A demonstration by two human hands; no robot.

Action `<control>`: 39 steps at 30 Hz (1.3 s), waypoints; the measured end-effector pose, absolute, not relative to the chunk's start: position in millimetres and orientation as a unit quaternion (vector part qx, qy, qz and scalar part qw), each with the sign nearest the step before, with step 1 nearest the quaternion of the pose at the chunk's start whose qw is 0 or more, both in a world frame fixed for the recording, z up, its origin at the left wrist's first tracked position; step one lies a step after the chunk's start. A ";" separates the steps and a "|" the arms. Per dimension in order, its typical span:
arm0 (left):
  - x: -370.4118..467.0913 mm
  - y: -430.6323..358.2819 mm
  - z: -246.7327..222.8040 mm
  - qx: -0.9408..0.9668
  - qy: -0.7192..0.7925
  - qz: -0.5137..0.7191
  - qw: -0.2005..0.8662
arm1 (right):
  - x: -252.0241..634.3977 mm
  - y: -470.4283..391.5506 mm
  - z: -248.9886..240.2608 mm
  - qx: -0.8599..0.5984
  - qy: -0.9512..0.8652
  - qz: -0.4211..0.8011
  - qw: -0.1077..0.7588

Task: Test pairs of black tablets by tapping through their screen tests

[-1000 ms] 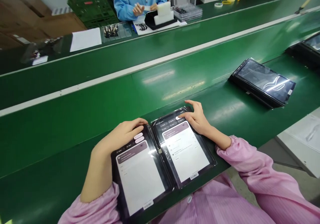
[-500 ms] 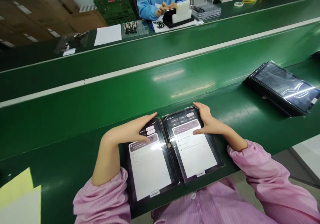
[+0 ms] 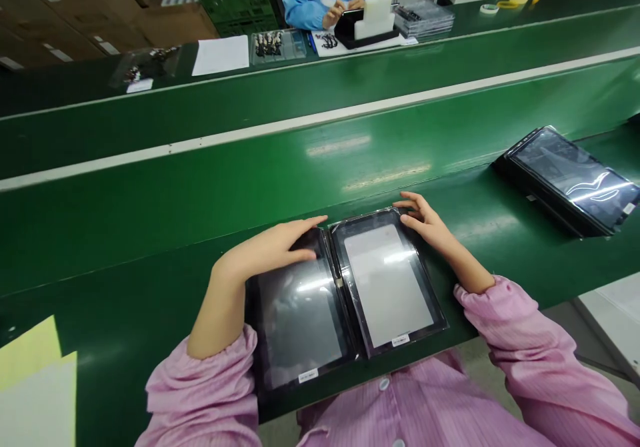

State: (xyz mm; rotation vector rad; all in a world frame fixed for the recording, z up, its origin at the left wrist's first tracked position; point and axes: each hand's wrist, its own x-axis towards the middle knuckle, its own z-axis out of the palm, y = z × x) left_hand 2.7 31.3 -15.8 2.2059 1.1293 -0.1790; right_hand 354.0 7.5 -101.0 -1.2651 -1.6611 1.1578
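Note:
Two black tablets in clear film lie side by side in front of me, each with a white label at its near edge. My left hand (image 3: 277,247) reaches over the top of the left tablet (image 3: 305,327), fingers stretched along its far edge and thumb apart above the screen. That screen is dim grey. At the far right corner of the right tablet (image 3: 393,287), my right hand (image 3: 423,222) has its fingers spread, with the thumb near the corner. This second screen glows pale grey. Neither tablet is lifted from the green bench.
A stack of tablets (image 3: 575,180) lies tilted at the right. Yellow and white paper (image 3: 37,380) is at the lower left. Beyond the raised green divider (image 3: 240,167), a person in blue sleeves (image 3: 305,0) handles a device on a black stand (image 3: 345,30).
Both screens have lost their notification panels; the left has darkened and the right faded to plain grey. My right hand has shifted outward to the tablet's corner, its thumb leaving the screen's middle.

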 end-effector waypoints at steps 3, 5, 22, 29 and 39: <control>4.9 16.6 -14.2 0.847 0.418 -0.141 0.297 | 361.0 4.7 -93.0 -0.470 -0.706 0.436 0.301; 6.4 6.4 -12.4 0.850 0.418 -0.179 0.265 | 364.0 1.8 -88.9 -0.441 -0.760 0.405 0.252; 18.7 -9.0 -20.3 0.860 0.429 -0.190 0.199 | 371.8 0.4 -86.8 -0.345 -0.834 0.384 0.198; 20.3 -1.6 -29.2 0.881 0.410 -0.080 0.221 | 382.0 5.2 -88.2 -0.467 -0.675 0.475 0.317; 32.8 2.0 -20.6 0.860 0.434 -0.117 0.242 | 371.7 -36.5 -108.8 -0.561 -0.563 0.444 0.413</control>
